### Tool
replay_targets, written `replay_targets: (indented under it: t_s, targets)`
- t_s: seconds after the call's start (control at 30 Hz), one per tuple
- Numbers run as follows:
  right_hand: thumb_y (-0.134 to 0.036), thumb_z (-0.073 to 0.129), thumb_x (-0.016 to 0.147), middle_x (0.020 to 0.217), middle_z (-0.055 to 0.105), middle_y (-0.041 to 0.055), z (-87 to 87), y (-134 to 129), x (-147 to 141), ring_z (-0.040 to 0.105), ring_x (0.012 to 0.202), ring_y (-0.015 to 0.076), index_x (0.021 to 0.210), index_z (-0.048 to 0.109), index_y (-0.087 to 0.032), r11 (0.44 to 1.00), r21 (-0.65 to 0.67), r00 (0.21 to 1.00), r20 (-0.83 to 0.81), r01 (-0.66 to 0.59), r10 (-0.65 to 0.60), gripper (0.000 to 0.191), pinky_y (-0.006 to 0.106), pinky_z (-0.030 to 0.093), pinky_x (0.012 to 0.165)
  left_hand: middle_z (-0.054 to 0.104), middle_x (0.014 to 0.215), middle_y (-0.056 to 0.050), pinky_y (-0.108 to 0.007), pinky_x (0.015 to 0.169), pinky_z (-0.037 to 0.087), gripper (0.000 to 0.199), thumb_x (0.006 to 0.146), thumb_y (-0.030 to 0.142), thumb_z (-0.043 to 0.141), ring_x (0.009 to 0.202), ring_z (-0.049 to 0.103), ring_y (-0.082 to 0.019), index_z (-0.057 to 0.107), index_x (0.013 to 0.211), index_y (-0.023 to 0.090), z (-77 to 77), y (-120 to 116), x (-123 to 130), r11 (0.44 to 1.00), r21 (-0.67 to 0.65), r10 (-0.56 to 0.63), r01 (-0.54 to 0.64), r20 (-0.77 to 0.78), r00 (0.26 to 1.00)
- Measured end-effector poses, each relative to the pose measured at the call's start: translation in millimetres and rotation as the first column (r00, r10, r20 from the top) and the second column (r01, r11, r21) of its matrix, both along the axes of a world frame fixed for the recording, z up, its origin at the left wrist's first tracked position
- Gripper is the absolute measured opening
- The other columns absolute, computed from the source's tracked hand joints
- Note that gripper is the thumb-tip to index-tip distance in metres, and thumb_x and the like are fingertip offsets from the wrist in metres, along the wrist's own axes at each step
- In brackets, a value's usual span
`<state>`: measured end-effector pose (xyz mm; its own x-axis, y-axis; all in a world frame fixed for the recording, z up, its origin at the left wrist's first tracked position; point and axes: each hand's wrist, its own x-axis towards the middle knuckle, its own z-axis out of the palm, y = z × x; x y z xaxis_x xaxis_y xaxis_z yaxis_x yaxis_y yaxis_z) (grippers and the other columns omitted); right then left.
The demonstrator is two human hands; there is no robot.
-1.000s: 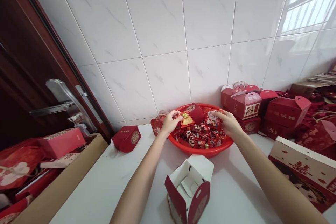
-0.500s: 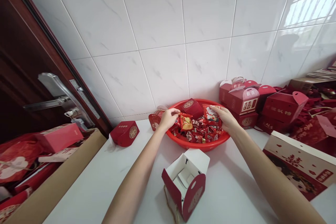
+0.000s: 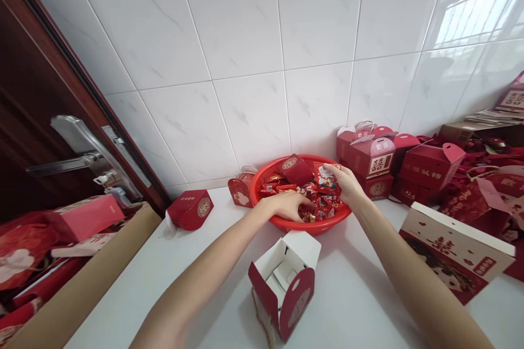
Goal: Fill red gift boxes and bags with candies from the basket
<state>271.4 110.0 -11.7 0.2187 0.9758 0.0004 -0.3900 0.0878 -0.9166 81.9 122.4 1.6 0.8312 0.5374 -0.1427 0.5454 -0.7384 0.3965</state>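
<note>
Head view, and it's picking, by the look: right hand (image 3: 347, 182) pinches a printed packet (image 3: 326, 178); left hand (image 3: 289, 206) sits among wrapped sweets (image 3: 326, 211) in the red basket (image 3: 319, 226), grip hidden. Next probably needs a firm pinch; open box (image 3: 292, 301) stands near.

Basket (image 3: 321, 226) under both hands: red plastic, fairly glossy; smooth rim, perforated wall. Wrapped sweets (image 3: 326, 204) at left hand (image 3: 291, 206): crinkled film, bright highlights. Packet (image 3: 325, 177) in right hand (image 3: 347, 184): printed, appears to be film, shiny. Open box (image 3: 301, 305), nearer the viewer than left hand: paperboard, dark red matt outside, smooth white inside; its cord (image 3: 261, 316) rough, twisted fibre. Worktop (image 3: 356, 289) below hands: white, smooth, faint sheen. Tiles (image 3: 319, 101) beyond hands: glazed look, mirror-like far right. Stacked boxes (image 3: 360, 161), right of right hand: smooth card, low sheen. Far left of left hand: door (image 3: 36, 98), dark wood look, satin; lever handle (image 3: 61, 164), polished metal; carton (image 3: 94, 275), matt brown cardboard.
</note>
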Motion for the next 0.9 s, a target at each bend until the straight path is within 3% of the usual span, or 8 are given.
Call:
replay_targets:
  t_s: [0.13, 0.23, 0.3, 0.4, 0.6, 0.77, 0.83, 0.9]
  targets:
    - [-0.021, 0.072, 0.076, 0.069, 0.075, 0.0048, 1.0, -1.0, -1.2, 0.073, 0.065, 0.0213, 0.072, 0.067, -0.020, 1.000, -0.016, 1.000, -0.020, 0.001, -0.002, 0.007, 0.030, 0.061, 0.062, 0.073, 0.117, -0.012, -0.036, 0.085, 0.050, 0.048, 0.063, 0.021, 0.070, 0.107, 0.066, -0.035, 0.077, 0.111, 0.025, 0.2, -3.1, 17.3, 0.996, 0.085, 0.020, -0.005, -0.167, 0.986]
    - [-0.020, 0.072, 0.075, 0.066, 0.074, 0.0032, 0.7, -1.2, -1.3, 0.071, 0.062, 0.0204, 0.072, 0.067, -0.019, 1.000, -0.025, 0.999, -0.045, 0.013, -0.014, 0.006, 0.030, 0.060, 0.061, 0.075, 0.104, -0.012, -0.036, 0.078, 0.049, 0.047, 0.065, 0.023, 0.068, 0.094, 0.068, -0.035, 0.075, 0.111, 0.024, 2.3, -6.5, 23.8, 0.993, 0.089, 0.096, -0.073, -0.281, 0.955]
    - [-0.022, 0.074, 0.073, 0.066, 0.073, 0.0022, -0.1, -1.0, -0.8, 0.070, 0.062, 0.0199, 0.072, 0.067, -0.020, 1.000, -0.025, 0.998, -0.058, 0.006, -0.008, 0.007, 0.030, 0.060, 0.061, 0.075, 0.092, -0.011, -0.035, 0.072, 0.048, 0.035, 0.068, 0.026, 0.067, 0.084, 0.068, -0.032, 0.076, 0.102, 0.022, 3.5, -8.4, 24.1, 0.994, 0.029, 0.111, -0.107, -0.291, 0.950]
    - [-0.024, 0.078, 0.070, 0.067, 0.074, 0.0018, -1.3, -0.6, 0.4, 0.071, 0.065, 0.0203, 0.073, 0.066, -0.020, 1.000, -0.006, 0.999, -0.052, -0.012, 0.012, 0.012, 0.030, 0.060, 0.064, 0.071, 0.074, -0.008, -0.034, 0.066, 0.045, 0.015, 0.072, 0.031, 0.065, 0.072, 0.065, -0.028, 0.073, 0.080, 0.020, 3.4, -9.2, 20.7, 0.989, -0.058, 0.118, -0.136, -0.243, 0.963]
    - [-0.026, 0.078, 0.069, 0.068, 0.074, 0.0023, -1.7, -0.5, 0.6, 0.071, 0.066, 0.0215, 0.073, 0.067, -0.021, 1.000, -0.010, 0.999, -0.047, 0.001, -0.002, 0.013, 0.030, 0.059, 0.061, 0.059, 0.059, 0.000, -0.028, 0.054, 0.038, 0.012, 0.073, 0.030, 0.067, 0.054, 0.054, -0.018, 0.062, 0.068, 0.020, -1.6, -2.5, 13.9, 0.979, -0.136, 0.127, -0.154, -0.187, 0.974]
    - [-0.021, 0.076, 0.069, 0.064, 0.073, 0.0019, -0.6, 0.4, -1.4, 0.069, 0.059, 0.0195, 0.070, 0.068, -0.019, 0.999, -0.017, 0.996, -0.073, 0.051, -0.052, 0.008, 0.029, 0.058, 0.057, 0.062, 0.069, 0.001, -0.024, 0.055, 0.042, 0.016, 0.081, 0.035, 0.063, 0.061, 0.058, -0.016, 0.065, 0.084, 0.019, -6.8, 7.8, 4.7, 0.956, -0.216, 0.192, -0.201, -0.064, 0.979]
    - [-0.021, 0.076, 0.069, 0.065, 0.074, 0.0025, -0.5, 0.4, -1.8, 0.069, 0.059, 0.0199, 0.069, 0.068, -0.019, 0.999, -0.013, 0.996, -0.074, 0.046, -0.047, 0.008, 0.030, 0.058, 0.057, 0.067, 0.084, -0.002, -0.024, 0.058, 0.046, 0.026, 0.083, 0.037, 0.062, 0.068, 0.061, -0.016, 0.066, 0.099, 0.018, -9.3, 10.2, 2.5, 0.918, -0.296, 0.303, -0.265, 0.089, 0.949]
    - [-0.022, 0.076, 0.069, 0.066, 0.074, 0.0030, -0.6, 0.0, -1.8, 0.070, 0.059, 0.0204, 0.069, 0.069, -0.019, 0.999, -0.009, 0.997, -0.072, 0.035, -0.036, 0.008, 0.030, 0.058, 0.058, 0.069, 0.095, -0.004, -0.024, 0.058, 0.048, 0.035, 0.083, 0.037, 0.062, 0.070, 0.063, -0.017, 0.063, 0.113, 0.017, -11.1, 10.6, 2.9, 0.844, -0.421, 0.446, -0.332, 0.207, 0.871]
